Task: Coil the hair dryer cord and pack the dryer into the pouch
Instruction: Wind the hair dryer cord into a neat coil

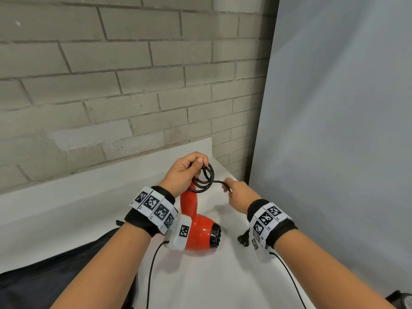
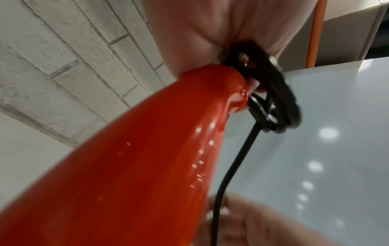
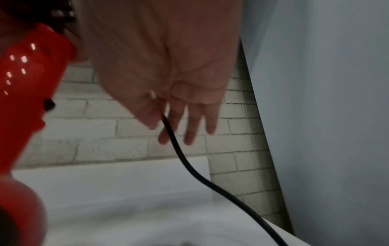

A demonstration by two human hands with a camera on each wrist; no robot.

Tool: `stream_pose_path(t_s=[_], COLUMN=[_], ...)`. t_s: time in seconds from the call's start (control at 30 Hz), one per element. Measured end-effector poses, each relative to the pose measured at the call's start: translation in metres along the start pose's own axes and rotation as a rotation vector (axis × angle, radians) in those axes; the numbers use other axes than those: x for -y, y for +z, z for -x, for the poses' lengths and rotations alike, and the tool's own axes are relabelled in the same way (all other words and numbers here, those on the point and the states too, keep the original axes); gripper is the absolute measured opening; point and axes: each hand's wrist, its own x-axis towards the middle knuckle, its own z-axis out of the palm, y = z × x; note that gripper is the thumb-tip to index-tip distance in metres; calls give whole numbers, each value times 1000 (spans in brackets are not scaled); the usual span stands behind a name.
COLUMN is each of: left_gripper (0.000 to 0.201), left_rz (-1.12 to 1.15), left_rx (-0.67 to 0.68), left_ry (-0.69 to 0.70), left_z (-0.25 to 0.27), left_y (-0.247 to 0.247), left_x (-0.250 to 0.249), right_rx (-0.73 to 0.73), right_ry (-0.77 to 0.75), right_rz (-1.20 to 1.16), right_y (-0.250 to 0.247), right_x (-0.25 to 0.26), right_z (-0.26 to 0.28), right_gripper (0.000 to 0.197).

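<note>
A glossy red hair dryer [image 1: 198,233] hangs over the white table with its handle pointing up and its black nozzle to the right. My left hand [image 1: 189,168] grips the handle's top end [image 2: 221,78] together with a few coiled loops of the black cord [image 1: 204,178]. The free cord runs right to my right hand [image 1: 231,186], which pinches it between thumb and forefinger [image 3: 160,119] while the other fingers stay straight. The black plug [image 1: 243,239] dangles below my right wrist. A dark pouch [image 1: 55,268] lies at the lower left under my left forearm.
A grey brick wall [image 1: 111,85] stands close behind the white table [image 1: 200,282]. A pale panel [image 1: 345,130] closes off the right side. A dark object [image 1: 401,298] shows at the bottom right corner.
</note>
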Motion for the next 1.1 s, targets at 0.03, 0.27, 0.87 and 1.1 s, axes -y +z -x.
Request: stream_pose_path(t_s=[0.03,0.27,0.87,1.1], left_gripper=[26,21,21,9], left_rz=[-17,78,-93,-128], left_rx=[9,-36,121,-72], left_ry=[6,-13,-14,-73], left_z=[0,1,2,1], left_y=[2,3,1,2], left_x=[0,-2,-8,0], right_rx=[14,-60,-444,-176], right_ry=[-111,-249,-433,-135], right_rz=[-35,-327,-282,-524], right_y=[-1,-23,-70,-37], right_x=[5,32,69,-1], right_z=[2,8,20,20], right_gripper=[36,18,11,21])
